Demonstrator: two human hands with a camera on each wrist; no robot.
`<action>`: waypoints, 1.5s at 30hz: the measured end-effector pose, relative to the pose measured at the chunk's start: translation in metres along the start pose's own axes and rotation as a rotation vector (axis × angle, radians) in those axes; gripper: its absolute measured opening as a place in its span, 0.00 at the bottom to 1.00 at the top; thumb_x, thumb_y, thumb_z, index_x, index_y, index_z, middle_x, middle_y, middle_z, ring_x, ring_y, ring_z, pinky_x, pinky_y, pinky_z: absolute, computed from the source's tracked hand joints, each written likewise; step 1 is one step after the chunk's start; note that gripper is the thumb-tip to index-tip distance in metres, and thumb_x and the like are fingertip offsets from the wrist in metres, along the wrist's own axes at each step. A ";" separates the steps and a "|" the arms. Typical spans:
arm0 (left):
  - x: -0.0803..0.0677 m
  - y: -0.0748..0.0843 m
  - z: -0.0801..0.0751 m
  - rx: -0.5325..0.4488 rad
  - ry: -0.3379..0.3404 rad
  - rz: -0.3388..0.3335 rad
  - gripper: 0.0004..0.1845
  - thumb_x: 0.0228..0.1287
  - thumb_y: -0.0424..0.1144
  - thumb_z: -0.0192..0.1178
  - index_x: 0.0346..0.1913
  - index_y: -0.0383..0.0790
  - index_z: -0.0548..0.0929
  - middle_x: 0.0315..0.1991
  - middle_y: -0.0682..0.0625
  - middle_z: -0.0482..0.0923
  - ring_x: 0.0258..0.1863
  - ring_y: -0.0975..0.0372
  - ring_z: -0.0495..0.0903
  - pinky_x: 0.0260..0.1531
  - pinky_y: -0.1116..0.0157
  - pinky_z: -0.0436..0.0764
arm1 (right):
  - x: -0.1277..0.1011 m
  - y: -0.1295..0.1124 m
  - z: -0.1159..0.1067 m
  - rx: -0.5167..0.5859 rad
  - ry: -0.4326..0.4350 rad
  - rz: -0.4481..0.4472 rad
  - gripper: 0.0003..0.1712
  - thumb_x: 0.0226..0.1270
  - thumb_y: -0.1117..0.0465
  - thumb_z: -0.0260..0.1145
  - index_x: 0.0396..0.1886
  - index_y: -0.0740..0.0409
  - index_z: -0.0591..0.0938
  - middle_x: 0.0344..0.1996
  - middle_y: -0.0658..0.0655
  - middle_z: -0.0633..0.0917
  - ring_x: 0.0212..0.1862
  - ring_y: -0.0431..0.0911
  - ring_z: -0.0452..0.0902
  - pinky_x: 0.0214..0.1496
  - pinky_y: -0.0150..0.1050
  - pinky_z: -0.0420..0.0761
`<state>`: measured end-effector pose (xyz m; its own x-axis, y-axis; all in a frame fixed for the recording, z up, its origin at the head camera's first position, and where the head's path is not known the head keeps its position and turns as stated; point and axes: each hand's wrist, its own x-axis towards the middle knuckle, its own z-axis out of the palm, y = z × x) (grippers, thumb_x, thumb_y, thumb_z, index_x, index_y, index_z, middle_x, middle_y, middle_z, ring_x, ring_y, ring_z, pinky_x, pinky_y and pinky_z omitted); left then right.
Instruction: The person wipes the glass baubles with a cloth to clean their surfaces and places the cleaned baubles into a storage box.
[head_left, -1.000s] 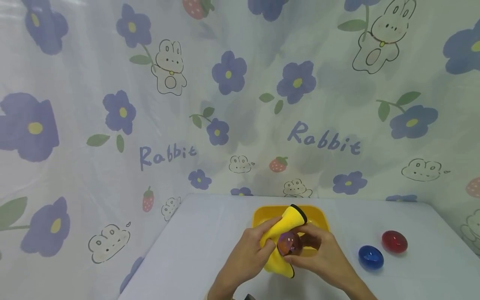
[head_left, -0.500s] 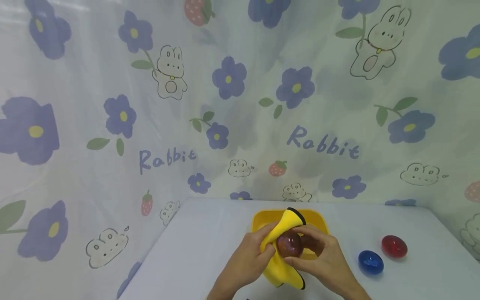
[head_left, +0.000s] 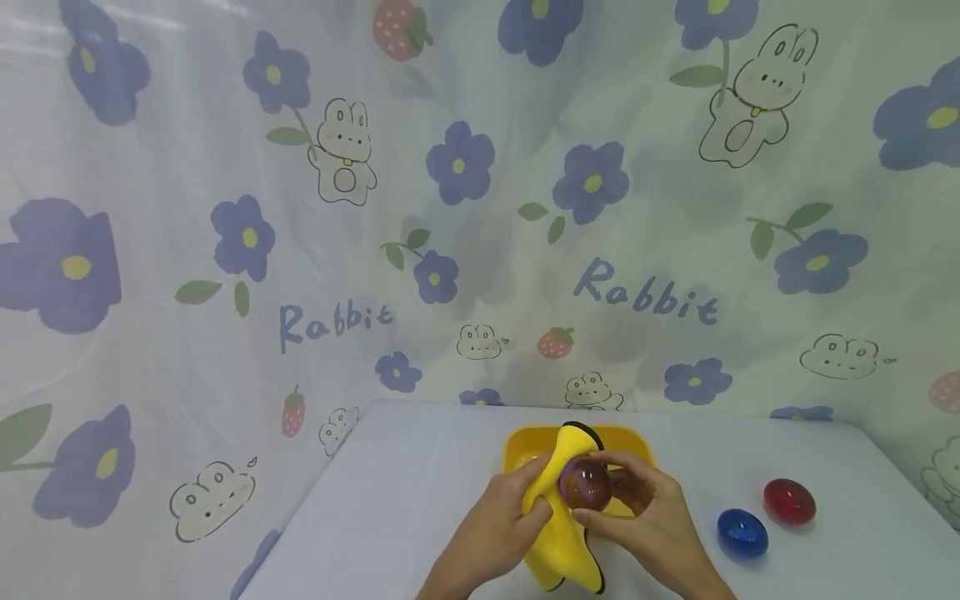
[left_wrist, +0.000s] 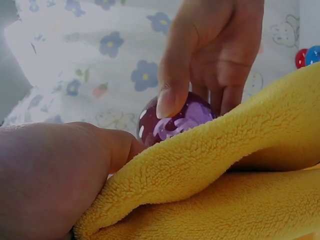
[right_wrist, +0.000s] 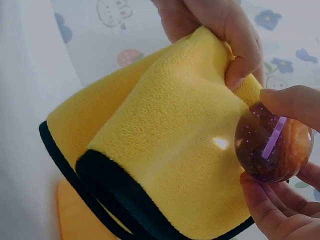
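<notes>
The left hand [head_left: 498,533] sits at about 6 o'clock in the head view, closest to the person. Its fingers are curled tight around a yellow cloth [head_left: 558,542]. The cloth is soft and fuzzy, with a black edge all along its border. It is folded over and hangs down from the hand.

Right beside it, at about 5 o'clock, is the right hand [head_left: 648,525]. Its thumb and fingertips pinch a ball [head_left: 585,485]. The ball is round, shiny and see-through. It is dark purple with a brownish orange glow and little white spots, and a bright light purple stripe shines on it. The ball touches the cloth, and the cloth curves around its left side. Both are held up in the air above a yellow tray [head_left: 517,442], which rests on the white table [head_left: 405,500].

Farther off on the table, at about 3 o'clock from the hands, lies a shiny blue ball [head_left: 742,533]. Just past it is a shiny red ball [head_left: 789,501]. They are close together but well apart from the hands.

At the back, at 12 o'clock, hangs a curtain [head_left: 375,208] with blue flowers, bunnies and strawberries.
</notes>
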<state>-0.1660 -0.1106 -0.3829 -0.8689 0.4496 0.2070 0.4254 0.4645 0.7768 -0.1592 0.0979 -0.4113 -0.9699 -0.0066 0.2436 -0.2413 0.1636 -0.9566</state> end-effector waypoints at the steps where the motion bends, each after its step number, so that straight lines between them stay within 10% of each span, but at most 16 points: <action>1: 0.000 0.000 0.000 0.000 0.000 -0.001 0.31 0.68 0.34 0.53 0.74 0.44 0.72 0.42 0.54 0.81 0.26 0.72 0.76 0.29 0.72 0.81 | 0.000 0.000 0.000 -0.003 0.002 0.013 0.35 0.45 0.58 0.86 0.56 0.48 0.84 0.55 0.53 0.85 0.50 0.45 0.85 0.57 0.30 0.84; 26: -0.005 0.003 -0.004 0.029 0.042 -0.028 0.30 0.67 0.34 0.53 0.73 0.37 0.73 0.34 0.54 0.77 0.20 0.72 0.71 0.24 0.73 0.77 | 0.010 0.008 -0.003 -0.142 0.028 0.033 0.34 0.49 0.51 0.84 0.58 0.49 0.85 0.56 0.53 0.86 0.49 0.42 0.83 0.49 0.30 0.84; 45: -0.004 0.005 -0.002 0.007 0.100 0.015 0.30 0.66 0.30 0.53 0.72 0.47 0.76 0.47 0.48 0.84 0.24 0.72 0.74 0.27 0.72 0.80 | 0.009 0.017 0.005 -0.154 -0.166 0.110 0.39 0.46 0.48 0.85 0.60 0.48 0.83 0.55 0.54 0.85 0.45 0.44 0.84 0.49 0.33 0.86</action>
<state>-0.1615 -0.1118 -0.3788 -0.8831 0.3782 0.2776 0.4403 0.4640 0.7687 -0.1717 0.0960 -0.4261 -0.9854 -0.1402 0.0971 -0.1379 0.3204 -0.9372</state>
